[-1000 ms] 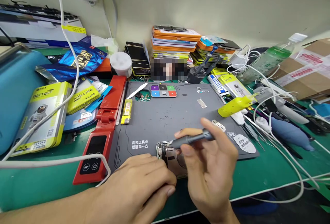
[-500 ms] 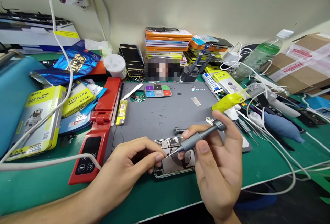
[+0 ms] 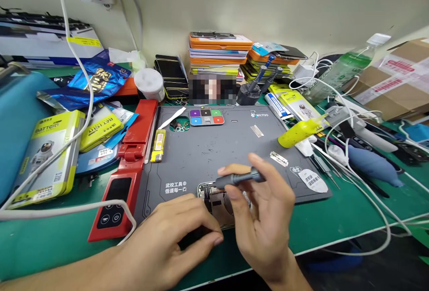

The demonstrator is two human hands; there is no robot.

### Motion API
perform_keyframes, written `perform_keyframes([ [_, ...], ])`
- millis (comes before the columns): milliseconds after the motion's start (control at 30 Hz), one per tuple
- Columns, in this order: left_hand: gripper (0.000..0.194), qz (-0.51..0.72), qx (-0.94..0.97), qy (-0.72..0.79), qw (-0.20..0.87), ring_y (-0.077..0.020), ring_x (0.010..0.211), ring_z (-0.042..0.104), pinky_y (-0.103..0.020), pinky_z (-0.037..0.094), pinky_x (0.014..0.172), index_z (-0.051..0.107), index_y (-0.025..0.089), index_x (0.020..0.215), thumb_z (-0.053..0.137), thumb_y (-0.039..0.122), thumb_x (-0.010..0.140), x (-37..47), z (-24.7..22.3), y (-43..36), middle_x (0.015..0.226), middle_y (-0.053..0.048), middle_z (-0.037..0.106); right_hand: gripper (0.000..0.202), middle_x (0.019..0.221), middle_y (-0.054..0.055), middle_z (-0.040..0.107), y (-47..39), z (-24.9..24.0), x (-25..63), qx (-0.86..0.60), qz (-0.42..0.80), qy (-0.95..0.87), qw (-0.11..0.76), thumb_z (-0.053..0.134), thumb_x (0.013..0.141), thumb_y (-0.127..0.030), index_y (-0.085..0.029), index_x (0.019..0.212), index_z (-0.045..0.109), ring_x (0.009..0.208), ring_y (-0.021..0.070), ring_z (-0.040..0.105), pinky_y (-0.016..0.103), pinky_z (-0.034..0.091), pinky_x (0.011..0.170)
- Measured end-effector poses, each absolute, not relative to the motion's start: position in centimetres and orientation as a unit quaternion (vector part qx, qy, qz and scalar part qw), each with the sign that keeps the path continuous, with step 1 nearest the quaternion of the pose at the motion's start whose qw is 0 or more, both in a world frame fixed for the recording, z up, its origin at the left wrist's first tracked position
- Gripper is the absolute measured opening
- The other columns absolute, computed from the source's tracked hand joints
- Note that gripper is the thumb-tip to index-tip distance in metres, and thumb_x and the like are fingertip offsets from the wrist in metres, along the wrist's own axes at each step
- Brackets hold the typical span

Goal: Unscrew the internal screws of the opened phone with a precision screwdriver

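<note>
A grey screwdriver (image 3: 239,178) is gripped in my right hand (image 3: 268,212), its shaft slanting left and down over the inside of an opened phone (image 3: 217,210). The bit's tip is hard to make out near the phone's upper left part. My left hand (image 3: 181,226) lies at the phone's lower left side with its fingers curled and the thumb and index tips close together. Whatever those fingertips hold, if anything, is hidden. Both hands cover much of the phone, which rests at the front of a grey work mat (image 3: 201,150).
On the mat lie a coloured screw tray (image 3: 206,118), a yellow-wrapped battery (image 3: 158,146) and a razor blade (image 3: 279,159). A red device (image 3: 114,201) borders it left. To the right are a yellow bottle (image 3: 296,133), cables and a blue blower (image 3: 373,166). Boxes (image 3: 219,52) stand behind.
My right hand has moved left with the screwdriver, which now lies flatter over the phone's upper left. My left fingertips have dropped away from the bit's tip toward the phone's lower edge.
</note>
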State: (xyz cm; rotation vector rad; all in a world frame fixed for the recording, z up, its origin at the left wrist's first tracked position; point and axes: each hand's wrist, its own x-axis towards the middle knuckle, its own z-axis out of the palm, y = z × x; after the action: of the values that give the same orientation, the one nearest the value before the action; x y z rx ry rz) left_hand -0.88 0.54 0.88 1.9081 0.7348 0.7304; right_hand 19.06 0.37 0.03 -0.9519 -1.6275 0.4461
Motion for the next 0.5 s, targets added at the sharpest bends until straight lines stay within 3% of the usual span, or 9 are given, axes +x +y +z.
perform_keyframes([
  [200,0.008,0.269,0.801,0.290,0.450,-0.0158,0.095,0.068,-0.026,0.052,0.087,0.066,0.024,0.103,0.068,0.016,0.104,-0.78,1.30,0.80,0.104,0.002,0.077,0.077,0.143,0.011,0.067,0.86,-0.30,18.82,-0.388,0.155,-0.762,0.495,0.059,0.102,0.003,-0.022,0.169,0.031,0.128,0.0153,0.072,0.029,0.064,0.109],
  [500,0.004,0.232,0.806,0.299,0.455,-0.0205,0.097,0.069,-0.032,0.054,0.089,0.068,0.023,0.103,0.066,0.020,0.104,-0.96,1.28,0.82,0.106,-0.002,0.077,0.078,0.140,0.010,0.070,0.79,-0.16,18.84,-0.400,0.172,-0.761,0.481,0.060,0.103,0.000,-0.027,0.170,0.030,0.123,0.0179,0.075,0.035,0.068,0.105],
])
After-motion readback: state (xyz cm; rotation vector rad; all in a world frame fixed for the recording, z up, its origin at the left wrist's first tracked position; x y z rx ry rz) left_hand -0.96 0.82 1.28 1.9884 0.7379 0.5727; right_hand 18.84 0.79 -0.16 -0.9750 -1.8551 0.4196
